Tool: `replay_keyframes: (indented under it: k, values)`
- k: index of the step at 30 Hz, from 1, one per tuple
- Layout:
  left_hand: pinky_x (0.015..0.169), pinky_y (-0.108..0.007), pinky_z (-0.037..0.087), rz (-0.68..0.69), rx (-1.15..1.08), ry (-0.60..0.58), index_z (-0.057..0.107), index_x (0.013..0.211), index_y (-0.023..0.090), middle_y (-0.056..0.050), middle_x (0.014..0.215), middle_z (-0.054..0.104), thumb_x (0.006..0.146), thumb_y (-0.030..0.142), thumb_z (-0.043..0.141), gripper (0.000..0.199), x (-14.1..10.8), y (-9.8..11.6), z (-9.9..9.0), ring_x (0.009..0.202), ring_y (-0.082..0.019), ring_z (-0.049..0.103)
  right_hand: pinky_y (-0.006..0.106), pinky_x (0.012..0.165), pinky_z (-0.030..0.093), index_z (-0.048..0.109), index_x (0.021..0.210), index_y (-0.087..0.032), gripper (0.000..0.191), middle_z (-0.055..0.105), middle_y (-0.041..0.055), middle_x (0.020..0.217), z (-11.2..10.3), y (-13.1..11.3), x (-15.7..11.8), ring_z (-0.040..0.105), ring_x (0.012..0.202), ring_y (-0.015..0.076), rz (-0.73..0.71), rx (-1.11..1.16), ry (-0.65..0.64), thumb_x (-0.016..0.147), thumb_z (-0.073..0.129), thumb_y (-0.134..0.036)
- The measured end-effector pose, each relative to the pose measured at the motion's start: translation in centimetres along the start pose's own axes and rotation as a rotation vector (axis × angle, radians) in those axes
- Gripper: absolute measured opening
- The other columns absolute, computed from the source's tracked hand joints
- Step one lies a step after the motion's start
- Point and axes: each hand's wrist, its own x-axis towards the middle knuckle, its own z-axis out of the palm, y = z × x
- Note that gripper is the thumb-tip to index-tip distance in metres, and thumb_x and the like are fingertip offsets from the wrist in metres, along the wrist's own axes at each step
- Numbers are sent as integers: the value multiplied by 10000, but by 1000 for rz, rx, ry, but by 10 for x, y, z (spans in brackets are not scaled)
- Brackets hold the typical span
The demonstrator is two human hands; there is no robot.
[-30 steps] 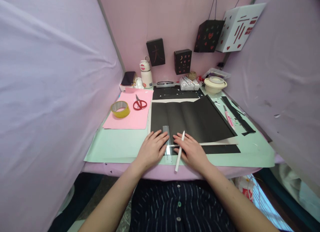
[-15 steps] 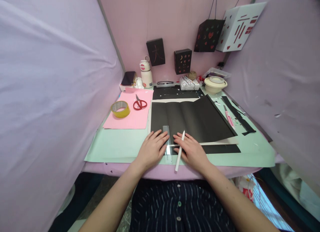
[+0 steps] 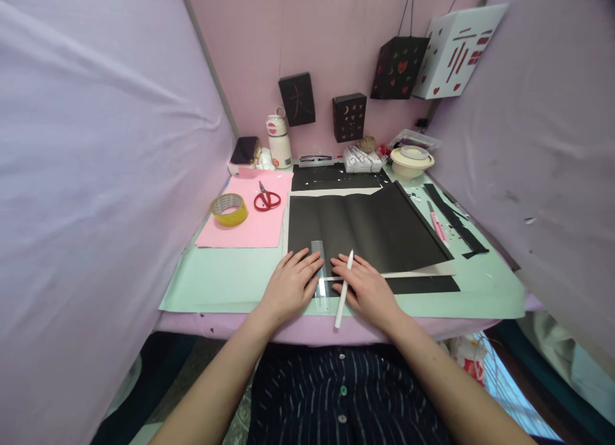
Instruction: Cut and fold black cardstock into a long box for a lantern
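My left hand [image 3: 291, 285] lies flat with its fingers stretched over the lower left part of the black paper [image 3: 355, 227]. Its fingertips rest at the edge of a clear ruler [image 3: 321, 298], which stands lengthwise across the paper's front edge. To the right of the ruler, my right hand [image 3: 369, 290] rests on the same paper. A white pen [image 3: 343, 301] is tucked among its fingers, tip pointing away from me. The black paper shows soft fold lines, and its right side lifts a little above the white sheet under it.
Yellow tape [image 3: 229, 210] and red scissors [image 3: 267, 198] lie on pink paper [image 3: 259, 230] at left. A pink craft knife [image 3: 437, 225] and black strips [image 3: 456, 221] lie at right. Behind stand a bottle [image 3: 279, 144], a pack of markers [image 3: 361, 159] and a bowl [image 3: 411, 163]. Lanterns [image 3: 400, 67] hang above.
The whole view has shifted very slightly. Both hands, the ruler and the pen keep their places on the paper.
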Motion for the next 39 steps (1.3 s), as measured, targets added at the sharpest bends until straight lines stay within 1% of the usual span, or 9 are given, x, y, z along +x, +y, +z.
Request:
replay_keyframes:
  k: [9,13,17,19,21,25,28,33,39]
  values:
    - [1151,-456,252,1,-14,6,531,1340,240,-12,1434,508,947,278,449,404,0,0,1,1367,-220,377,493,1081,406,590,1173,-207,265,617,92,1307,0,1,0,509,1283,248,1,30,8,921,542,-271]
    - [1148,-453,253,-8,-18,11,545,1326,239,-8,1428,514,946,278,450,393,0,1,0,1358,-226,390,499,1085,390,548,1235,-217,303,603,106,1317,-12,0,-3,521,1265,251,1,106,133,936,513,-252]
    - [1144,-453,258,-24,-25,5,547,1323,240,-8,1425,518,950,278,435,390,1,2,-1,1354,-224,398,383,851,534,508,1308,-263,352,688,75,1107,-43,-2,4,668,955,216,189,292,238,965,446,-309]
    - [1142,-456,259,-29,-27,0,547,1323,246,-6,1425,518,945,275,439,394,1,2,-1,1354,-228,399,319,705,536,547,1271,-263,343,690,51,945,-55,0,20,660,769,180,282,425,247,970,422,-369]
    - [1143,-460,255,-31,-26,-3,545,1325,248,-3,1427,516,944,274,438,397,1,2,-1,1357,-234,396,284,630,500,631,1123,-230,328,660,41,841,-59,6,43,621,700,162,339,541,227,955,433,-430]
    - [1140,-463,257,-29,-26,-1,546,1325,248,-4,1421,522,938,275,448,401,1,2,0,1356,-240,398,245,510,391,655,887,-192,299,578,-11,644,-39,22,91,499,546,121,457,707,146,880,535,-466]
    - [1140,-465,257,-24,-31,4,546,1327,252,-11,1418,525,931,275,453,407,1,1,1,1355,-240,399,251,509,362,627,780,-177,308,538,-26,574,-14,32,110,465,513,119,468,723,90,854,547,-465]
    - [1142,-469,249,-23,-38,2,542,1330,250,-3,1418,525,928,269,446,414,1,0,2,1355,-243,395,268,545,395,563,779,-206,223,581,-17,607,11,41,110,536,560,155,467,614,155,833,551,-422]
    - [1138,-467,250,-18,-36,13,547,1324,258,-7,1415,528,935,281,439,404,0,-1,4,1351,-244,401,284,586,431,484,766,-233,192,620,-9,630,16,41,103,583,580,176,453,547,170,848,522,-402]
